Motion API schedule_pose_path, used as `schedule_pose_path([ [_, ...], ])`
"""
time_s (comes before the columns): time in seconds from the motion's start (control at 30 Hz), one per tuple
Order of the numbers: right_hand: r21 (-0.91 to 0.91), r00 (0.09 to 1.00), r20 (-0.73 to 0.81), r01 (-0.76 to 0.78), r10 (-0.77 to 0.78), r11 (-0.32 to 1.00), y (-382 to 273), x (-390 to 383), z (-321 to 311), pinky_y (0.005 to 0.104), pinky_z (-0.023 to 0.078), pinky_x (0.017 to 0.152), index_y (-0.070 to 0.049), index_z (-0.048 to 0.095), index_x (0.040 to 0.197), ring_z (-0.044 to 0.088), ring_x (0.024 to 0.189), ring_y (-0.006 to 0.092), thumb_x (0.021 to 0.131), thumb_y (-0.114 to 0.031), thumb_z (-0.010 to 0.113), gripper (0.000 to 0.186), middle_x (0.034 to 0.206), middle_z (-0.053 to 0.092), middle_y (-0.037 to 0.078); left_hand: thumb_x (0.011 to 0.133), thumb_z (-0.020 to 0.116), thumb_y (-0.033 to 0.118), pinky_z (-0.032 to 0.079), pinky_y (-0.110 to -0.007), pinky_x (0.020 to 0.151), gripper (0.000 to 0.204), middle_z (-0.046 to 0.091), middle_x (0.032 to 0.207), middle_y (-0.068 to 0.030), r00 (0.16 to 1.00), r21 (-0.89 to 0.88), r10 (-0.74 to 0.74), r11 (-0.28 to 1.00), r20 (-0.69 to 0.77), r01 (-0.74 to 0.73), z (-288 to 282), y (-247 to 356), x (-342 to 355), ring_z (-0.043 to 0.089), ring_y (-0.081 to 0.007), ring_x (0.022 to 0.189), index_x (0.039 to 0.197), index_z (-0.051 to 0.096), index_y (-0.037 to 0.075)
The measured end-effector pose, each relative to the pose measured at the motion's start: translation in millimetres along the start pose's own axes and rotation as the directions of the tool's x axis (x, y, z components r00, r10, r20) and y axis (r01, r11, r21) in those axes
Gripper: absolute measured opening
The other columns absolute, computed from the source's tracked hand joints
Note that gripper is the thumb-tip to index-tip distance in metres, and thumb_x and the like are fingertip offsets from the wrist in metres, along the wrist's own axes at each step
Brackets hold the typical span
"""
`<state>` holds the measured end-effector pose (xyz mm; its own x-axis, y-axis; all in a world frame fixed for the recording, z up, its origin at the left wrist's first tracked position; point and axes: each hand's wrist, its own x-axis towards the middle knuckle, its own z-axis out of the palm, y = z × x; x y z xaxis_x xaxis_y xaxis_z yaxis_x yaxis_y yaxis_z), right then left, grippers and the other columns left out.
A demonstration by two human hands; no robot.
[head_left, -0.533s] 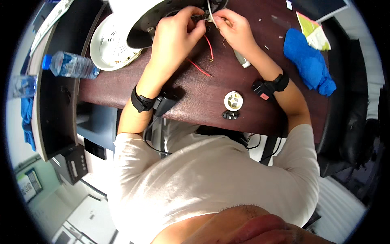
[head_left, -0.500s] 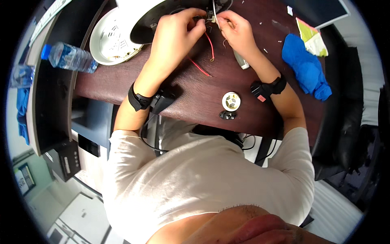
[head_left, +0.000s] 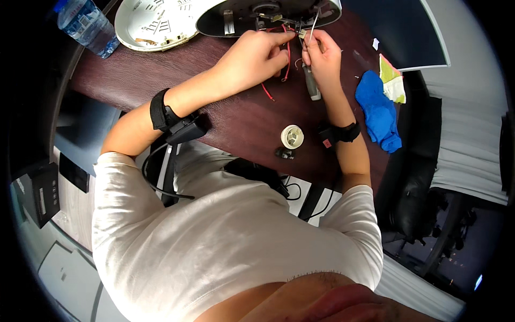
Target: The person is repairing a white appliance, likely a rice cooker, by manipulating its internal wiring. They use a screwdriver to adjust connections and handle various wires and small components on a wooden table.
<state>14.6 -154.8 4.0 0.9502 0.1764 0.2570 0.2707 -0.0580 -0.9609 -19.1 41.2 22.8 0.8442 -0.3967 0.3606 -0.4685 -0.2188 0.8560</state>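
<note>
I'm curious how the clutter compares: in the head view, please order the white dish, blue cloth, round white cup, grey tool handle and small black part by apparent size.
1. White dish, though cropped at top
2. Blue cloth
3. Round white cup and grey tool handle: too alike to rank
4. Small black part

Open housing (head_left: 248, 21), dark inside; red wires (head_left: 289, 51) trailing; pale connector (head_left: 302, 33) seemingly just outside

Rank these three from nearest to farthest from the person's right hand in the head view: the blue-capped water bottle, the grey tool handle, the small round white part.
From the right hand:
1. Grey tool handle: just below the fingers.
2. Small round white part: near the table's front edge.
3. Blue-capped water bottle: far left.
</note>
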Motion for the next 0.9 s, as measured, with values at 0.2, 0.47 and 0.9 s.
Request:
schedule_pose_path([
  [0.2,-0.019,1.000,0.010,-0.015,0.015,1.000,-3.4,-2.1,-0.3,0.0208,0.034,0.044,0.003,0.055,0.094,0.043,0.051,0.0061,0.095,-0.008,0.051,0.011,0.071,0.051,0.002,0.082,0.054,0.004,0.050,-0.030,0.059,0.049,0.064,0.066,-0.0126,0.990,0.042,0.134,0.990,-0.043,-0.132,12.0,-12.9,-2.9,0.064,-0.0201,0.058,0.130,0.046,-0.005],
  [0.47,-0.094,0.999,-0.016,0.029,-0.031,0.995,-4.7,-3.6,-1.6,0.0211,0.033,0.043,0.003,0.055,0.094,0.042,0.049,0.0067,0.096,-0.010,0.051,0.013,0.073,0.051,0.003,0.082,0.052,0.005,0.050,-0.036,0.059,0.048,0.062,0.066,-0.0135,0.989,0.076,0.142,0.987,-0.046,-0.138,12.5,-14.4,-3.0,0.062,-0.0284,0.060,0.129,0.047,-0.004],
  [0.9,0.070,0.987,0.060,-0.155,0.151,0.986,-11.4,-2.3,0.5,0.0235,0.032,0.045,0.001,0.054,0.094,0.039,0.046,0.0081,0.095,-0.015,0.053,0.016,0.071,0.050,0.003,0.080,0.055,0.007,0.049,-0.039,0.058,0.046,0.061,0.063,-0.0134,0.968,0.144,0.211,0.971,-0.134,-0.192,16.5,-26.3,-3.1,0.061,-0.0298,0.058,0.125,0.051,-0.001],
])
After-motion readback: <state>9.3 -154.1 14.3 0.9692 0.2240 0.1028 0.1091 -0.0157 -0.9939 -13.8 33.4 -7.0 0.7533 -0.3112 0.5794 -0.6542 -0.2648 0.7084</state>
